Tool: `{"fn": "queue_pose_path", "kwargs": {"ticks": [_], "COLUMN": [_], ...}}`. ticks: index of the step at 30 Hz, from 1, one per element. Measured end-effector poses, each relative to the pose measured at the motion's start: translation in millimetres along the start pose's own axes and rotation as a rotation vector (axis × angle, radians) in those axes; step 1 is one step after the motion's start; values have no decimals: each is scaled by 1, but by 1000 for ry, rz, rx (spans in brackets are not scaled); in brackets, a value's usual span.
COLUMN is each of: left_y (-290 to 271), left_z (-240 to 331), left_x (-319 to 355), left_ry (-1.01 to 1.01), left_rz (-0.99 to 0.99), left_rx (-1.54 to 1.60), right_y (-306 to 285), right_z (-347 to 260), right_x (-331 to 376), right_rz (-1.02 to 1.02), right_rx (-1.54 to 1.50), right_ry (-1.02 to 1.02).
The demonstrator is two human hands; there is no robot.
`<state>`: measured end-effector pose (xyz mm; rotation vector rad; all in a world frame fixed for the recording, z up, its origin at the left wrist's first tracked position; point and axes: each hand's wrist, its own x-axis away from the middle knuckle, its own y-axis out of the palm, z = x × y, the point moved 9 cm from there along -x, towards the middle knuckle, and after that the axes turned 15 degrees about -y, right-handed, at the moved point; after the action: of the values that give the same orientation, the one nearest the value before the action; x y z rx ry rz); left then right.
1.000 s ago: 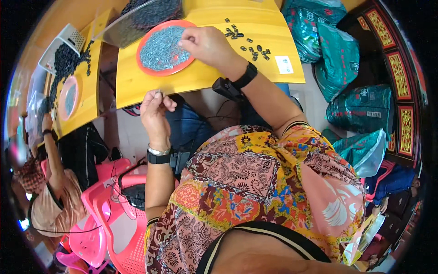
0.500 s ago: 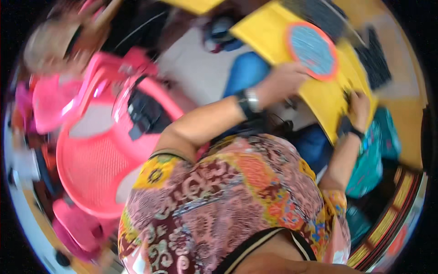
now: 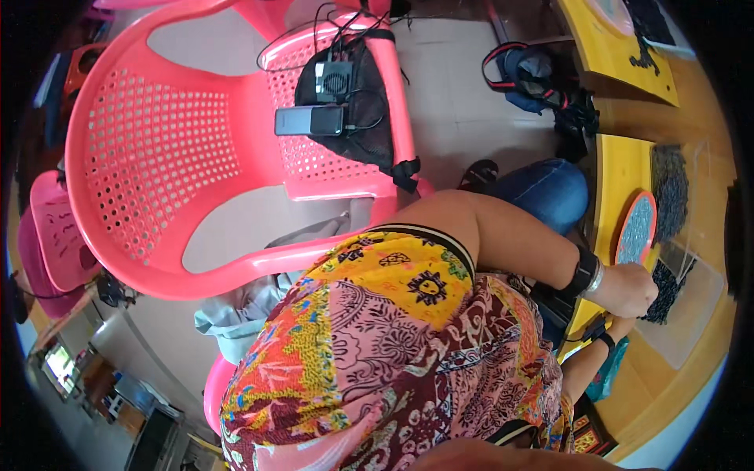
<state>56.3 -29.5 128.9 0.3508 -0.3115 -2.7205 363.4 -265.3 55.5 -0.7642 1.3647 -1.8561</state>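
At the right, my left hand [image 3: 624,292] has its fingers curled closed beside a heap of small black pieces [image 3: 667,292]; anything inside them is hidden. My right hand [image 3: 620,326] is just below it, close or touching, its fingers mostly covered by the left. The black pieces lie at a clear plastic tray [image 3: 691,314]. A round grey disc with an orange rim [image 3: 637,229] rests on a yellow board [image 3: 616,169] just beyond my left hand. More black pieces [image 3: 670,188] lie in a patch along the board's right side.
A wooden table [image 3: 652,400] carries all this, with another yellow board [image 3: 628,59] farther away. On the left stands a large pink plastic chair [image 3: 149,141], holding a black mesh bag [image 3: 365,133], a phone-like device [image 3: 309,121] and cables. A bag [image 3: 534,78] sits on the floor.
The whole view has swung toward the chair side. My left hand has left the orange-rimmed disc's edge and come together with my right hand by the black pieces.
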Motion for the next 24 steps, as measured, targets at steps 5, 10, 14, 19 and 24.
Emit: {"fn": "queue_pose_path", "kwargs": {"ticks": [5, 10, 14, 19, 24], "left_y": [-7, -7, -7, -9, -14], "left_z": [16, 18, 16, 20, 20], "left_x": [2, 3, 1, 3, 1], "left_ry": [46, 59, 26, 43, 53], "left_rz": [115, 136, 169, 181, 159], "left_rx": [91, 44, 23, 13, 47], "right_y": [-25, -57, -70, -72, -72], "right_z": [-34, -195, -301, -299, -292], "right_x": [6, 72, 118, 124, 137], "right_rz": [-3, -1, 4, 11, 12], "right_rx": [61, 100, 97, 110, 117], "right_ry": [-25, -30, -38, -23, -16]}}
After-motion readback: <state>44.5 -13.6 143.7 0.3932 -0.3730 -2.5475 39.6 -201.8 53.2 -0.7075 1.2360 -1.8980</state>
